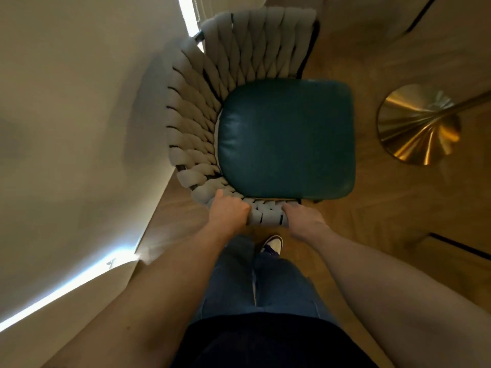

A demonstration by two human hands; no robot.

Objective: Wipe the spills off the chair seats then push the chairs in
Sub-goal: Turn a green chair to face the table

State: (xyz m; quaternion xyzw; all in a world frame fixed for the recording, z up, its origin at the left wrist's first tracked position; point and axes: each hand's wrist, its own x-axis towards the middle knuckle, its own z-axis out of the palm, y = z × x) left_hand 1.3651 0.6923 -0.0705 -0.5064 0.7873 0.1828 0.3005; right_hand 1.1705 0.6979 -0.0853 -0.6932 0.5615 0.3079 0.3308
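Observation:
A chair with a teal leather seat point(287, 139) and a grey woven rope back point(202, 112) stands right below me, seen from above. The woven back curves around the far, left and near sides of the seat. My left hand point(228, 211) grips the near part of the woven rim, thumb over the top. My right hand point(303, 220) holds the same rim a little to the right, fingers curled under it. No spill or cloth shows on the seat.
A pale wall or curtain point(79, 128) runs along the left, close to the chair back. A round brass table base point(417, 123) stands on the wooden floor point(385, 208) to the right. My legs and one shoe point(273, 244) are just behind the chair.

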